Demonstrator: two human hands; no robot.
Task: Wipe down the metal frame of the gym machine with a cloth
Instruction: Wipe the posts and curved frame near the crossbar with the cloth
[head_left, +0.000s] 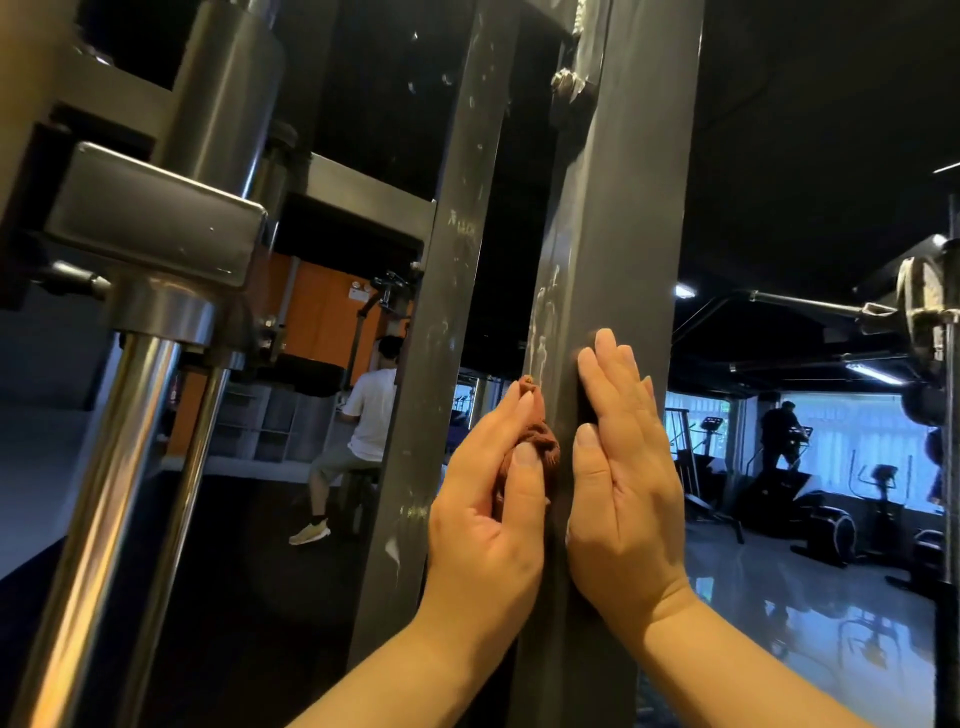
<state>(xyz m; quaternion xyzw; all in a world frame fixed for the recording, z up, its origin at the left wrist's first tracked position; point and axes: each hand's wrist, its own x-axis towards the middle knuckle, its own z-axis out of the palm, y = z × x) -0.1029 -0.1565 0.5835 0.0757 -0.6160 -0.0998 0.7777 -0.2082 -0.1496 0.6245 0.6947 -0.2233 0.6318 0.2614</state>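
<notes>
Right up close, the grey metal post (618, 208) of the gym machine stands upright and fills the middle of the scene, its paint scuffed with pale scratches. A bolt (569, 85) sits on it up at twelve o'clock.

The left hand (483, 509) holds a bunched reddish-brown cloth (540, 447) against the post's edge on the nine o'clock side. The thumb and the curled fingers pinch the cloth between them, and a small tuft sticks out above the fingertips. The cloth touches the metal about halfway up the visible post.

The right hand (623, 467) lies flat on the post's front face, just at three o'clock of the cloth. Its fingers are straight and pressed together, pointing to twelve o'clock, with the thumb lying alongside them on the cloth's side. The two hands are close but apart, with a strip of post between them.

A second grey upright (452, 234) leans just at nine o'clock of the post. Further that way, shiny chrome rods (119, 441) run down from a heavy steel bracket (156, 213).

In the background at nine o'clock, a person in a white shirt (371, 410) sits with their back turned. Over at three o'clock, another person (779, 436) stands on a machine before bright windows, and a weight plate (922, 306) hangs at the far edge.
</notes>
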